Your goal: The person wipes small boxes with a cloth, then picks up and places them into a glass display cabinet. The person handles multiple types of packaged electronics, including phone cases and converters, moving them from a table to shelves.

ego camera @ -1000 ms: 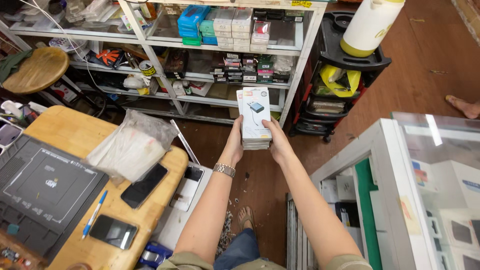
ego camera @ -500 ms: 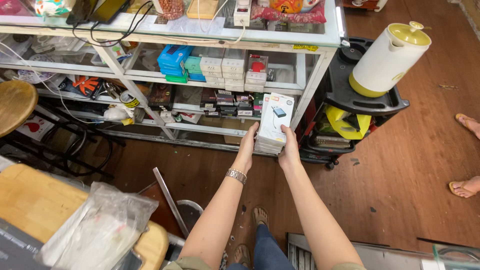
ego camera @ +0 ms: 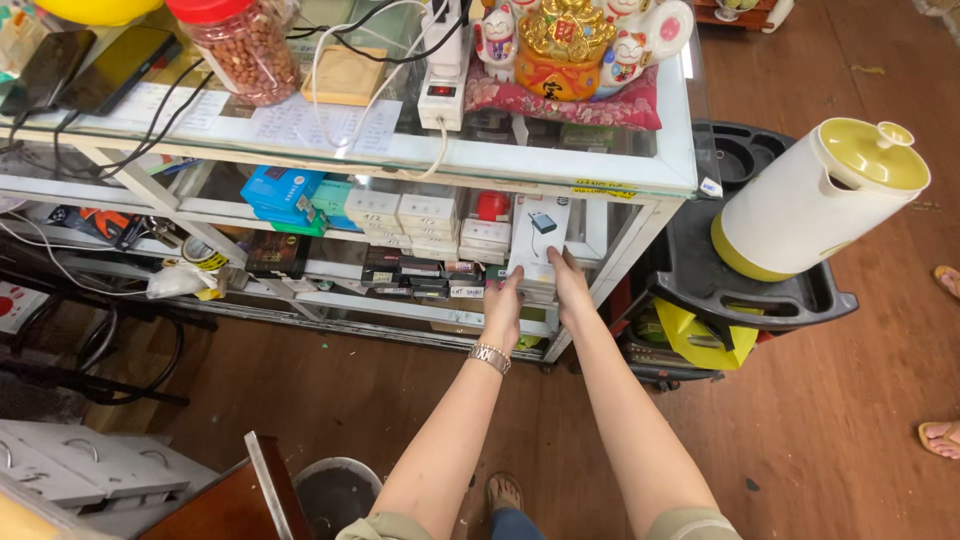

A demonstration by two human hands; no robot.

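Left hand and right hand, grip closed on flat white cardboard boxes, glass shelf

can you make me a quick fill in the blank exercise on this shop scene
1. Both hands hold a stack of white ___ at the glass cabinet.
2. The left hand has a metal ___ on its wrist.
3. The jar of nuts has a ___ lid.
4. The white jug has a ___ lid.

Missing words: boxes; watch; red; yellow
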